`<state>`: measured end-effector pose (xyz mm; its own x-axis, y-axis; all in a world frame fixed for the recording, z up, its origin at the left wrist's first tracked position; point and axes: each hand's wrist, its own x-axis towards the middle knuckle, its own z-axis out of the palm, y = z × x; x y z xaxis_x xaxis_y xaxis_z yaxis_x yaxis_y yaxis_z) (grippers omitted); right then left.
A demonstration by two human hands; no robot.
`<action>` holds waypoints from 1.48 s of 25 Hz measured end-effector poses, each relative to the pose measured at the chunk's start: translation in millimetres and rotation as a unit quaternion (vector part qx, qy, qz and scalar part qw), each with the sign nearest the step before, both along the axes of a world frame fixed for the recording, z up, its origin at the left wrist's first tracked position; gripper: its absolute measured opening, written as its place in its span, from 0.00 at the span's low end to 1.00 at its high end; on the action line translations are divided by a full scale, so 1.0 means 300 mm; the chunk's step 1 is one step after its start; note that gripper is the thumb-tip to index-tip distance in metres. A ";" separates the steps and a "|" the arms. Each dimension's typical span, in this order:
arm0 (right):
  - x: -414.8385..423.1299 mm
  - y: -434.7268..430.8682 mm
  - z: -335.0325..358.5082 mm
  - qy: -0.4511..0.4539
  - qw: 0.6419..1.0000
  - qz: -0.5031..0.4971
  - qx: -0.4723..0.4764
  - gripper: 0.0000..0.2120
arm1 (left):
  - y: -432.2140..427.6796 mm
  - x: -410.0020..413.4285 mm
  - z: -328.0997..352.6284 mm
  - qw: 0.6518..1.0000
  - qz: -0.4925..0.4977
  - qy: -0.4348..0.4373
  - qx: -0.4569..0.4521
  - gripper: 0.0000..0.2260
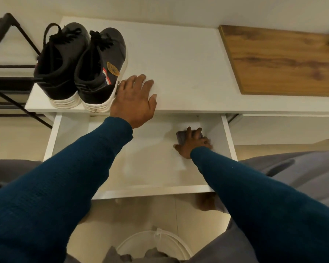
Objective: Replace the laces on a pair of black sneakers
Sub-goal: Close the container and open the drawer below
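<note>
Two black sneakers [80, 65] with white soles and black laces stand side by side, heels toward me, at the left end of a white tabletop [179, 59]. My left hand [134, 100] lies flat and open on the tabletop just right of the right shoe's heel. Below the tabletop a white drawer [144, 158] is pulled out. My right hand [193, 142] is inside it at the back right, fingers on a small dark flat packet [181, 136]. What the packet holds is hidden.
A wooden board [281, 59] lies on the right part of the tabletop. A black metal rack [8, 73] stands to the left. A white round bin [156, 245] sits on the floor between my knees.
</note>
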<state>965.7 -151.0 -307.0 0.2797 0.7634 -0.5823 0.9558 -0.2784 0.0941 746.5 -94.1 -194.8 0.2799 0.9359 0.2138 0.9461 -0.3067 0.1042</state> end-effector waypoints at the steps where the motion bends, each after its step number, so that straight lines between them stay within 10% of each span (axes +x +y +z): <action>1: 0.005 0.005 -0.029 -0.009 1.000 0.008 -0.016 0.48 | 0.001 0.000 -0.006 1.000 0.001 -0.002 0.002 0.23; 6: -0.018 0.039 -0.073 -0.103 0.986 0.118 -0.059 0.39 | 0.008 0.000 -0.009 1.000 0.005 0.000 0.013 0.23; 17: -0.067 -0.021 0.128 -0.119 0.973 0.165 -0.112 0.51 | -0.014 0.003 0.032 1.000 0.000 0.008 -0.021 0.24; 22: -0.202 -0.182 0.370 0.236 0.915 0.188 -0.268 0.44 | -0.066 0.012 0.095 0.989 -0.005 0.007 -0.145 0.26; 27: -0.238 -0.344 0.437 0.209 0.917 0.335 -0.049 0.27 | -0.188 -0.120 0.151 0.970 -0.107 0.039 -0.215 0.35; 32: -0.206 -0.274 0.414 0.104 0.899 0.386 0.180 0.54 | -0.272 -0.241 0.172 0.926 -0.103 0.116 -0.344 0.57; 37: -0.181 -0.163 0.369 0.066 0.891 0.339 0.294 0.62 | -0.252 -0.234 0.169 0.977 -0.123 0.079 -0.156 0.57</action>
